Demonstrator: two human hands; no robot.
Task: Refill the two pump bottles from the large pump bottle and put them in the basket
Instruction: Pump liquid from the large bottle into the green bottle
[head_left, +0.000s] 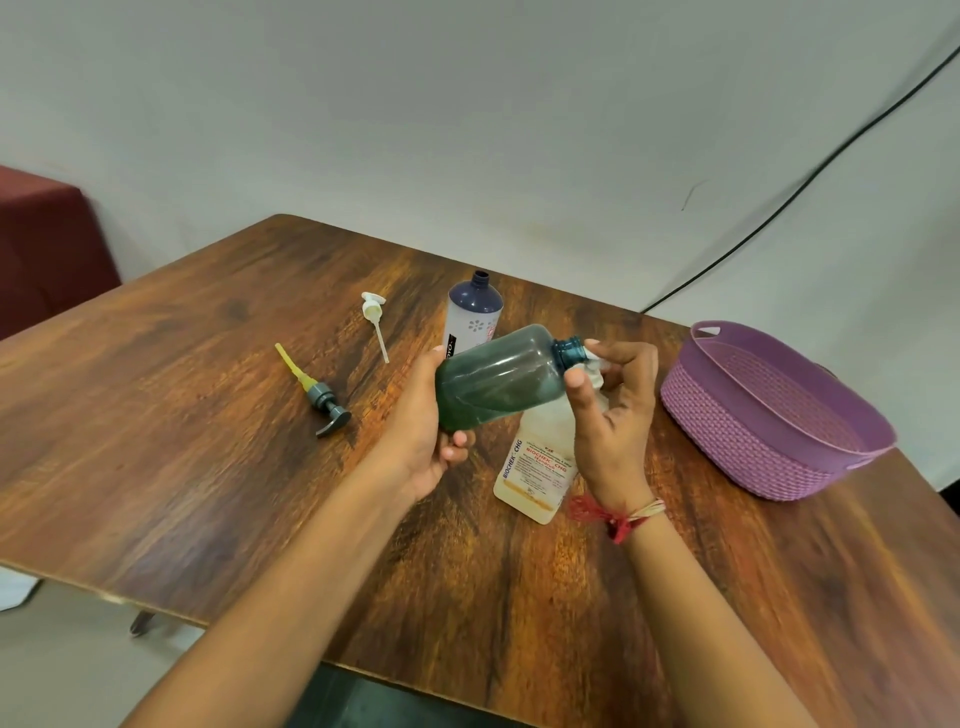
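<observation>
A glossy, see-through green plastic bottle (501, 376) above a polished wood-grain table (208, 467); near its right edge, a matt purple plastic basket (769, 415) with woven texture.

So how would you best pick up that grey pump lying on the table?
Probably pinch the grey pump by its round collar, coming from above: it lies flat on the table, and its yellow tube looks too thin to hold.

Plain indoor room of uncertain kind, wood-grain table (182, 467) set before a bare white wall (467, 104), black cable (779, 208) behind the table, maroon-covered furniture (41, 249) to its left.
</observation>
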